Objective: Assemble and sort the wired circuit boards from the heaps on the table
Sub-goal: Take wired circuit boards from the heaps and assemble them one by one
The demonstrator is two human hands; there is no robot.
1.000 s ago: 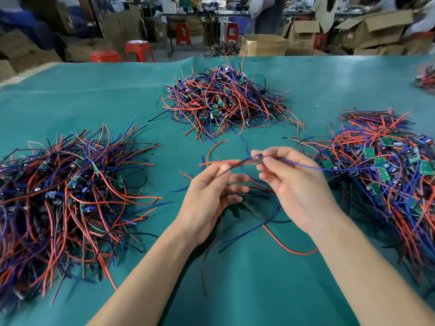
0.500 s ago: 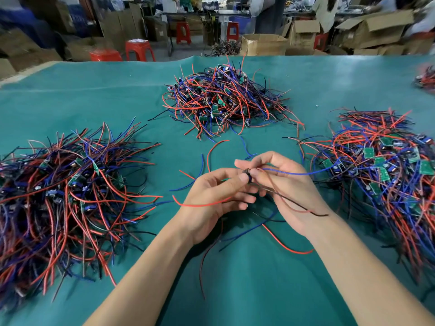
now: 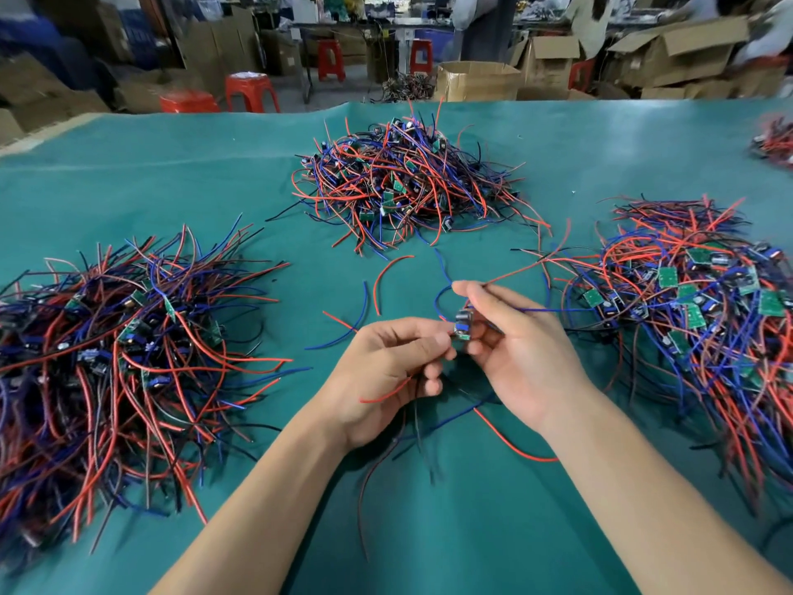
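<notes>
A small green circuit board [image 3: 462,326] with red, blue and black wires sits between my two hands above the middle of the table. My left hand [image 3: 388,371] pinches its near side, and a red wire runs out under the fingers. My right hand [image 3: 521,350] grips the board from the right, thumb and forefinger raised over it, with a blue wire trailing right. Three heaps of wired boards lie around: one at the left [image 3: 111,362], one at the back centre [image 3: 407,186], one at the right [image 3: 703,311].
Loose red, blue and black wires [image 3: 510,444] lie on the green table cover [image 3: 429,530] under and before my hands. Another small heap [image 3: 774,141] shows at the far right edge. Cardboard boxes [image 3: 476,81] and red stools [image 3: 251,92] stand beyond the table.
The board has come up between my fingertips and turned so its green face shows. My right hand has opened its grip outward, and the red wire has dropped below my left hand.
</notes>
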